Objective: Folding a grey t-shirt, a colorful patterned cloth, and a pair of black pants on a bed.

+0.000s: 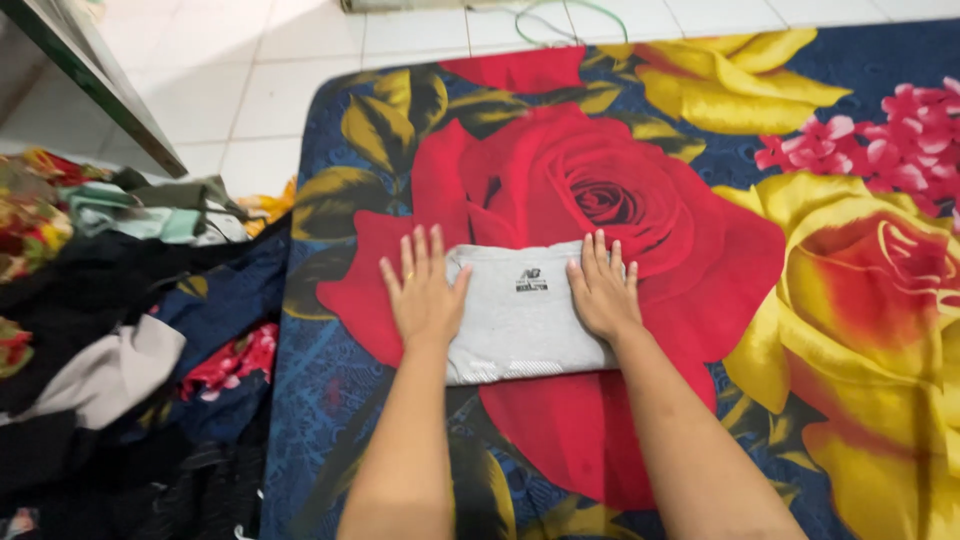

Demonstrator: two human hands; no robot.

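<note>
Pressing folded grey garment (520,312) (flat palms)

A heap of mixed clothes (110,330) lies beside the floral mattress (800,300).

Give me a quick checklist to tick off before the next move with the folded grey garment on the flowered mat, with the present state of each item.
1. Left hand flat on the left edge of the grey garment, fingers spread: ok.
2. Right hand flat on the right edge of it, palm down: ok.
3. Garment folded into a compact rectangle, edges roughly square: ok.
4. Garment lies wholly on the flowered mat, not hanging over its edge: ok.
5. Layers underneath smooth and even: cannot tell, they are hidden.
6. Heap of unfolded clothes at the left stays apart from the garment: ok.
</note>
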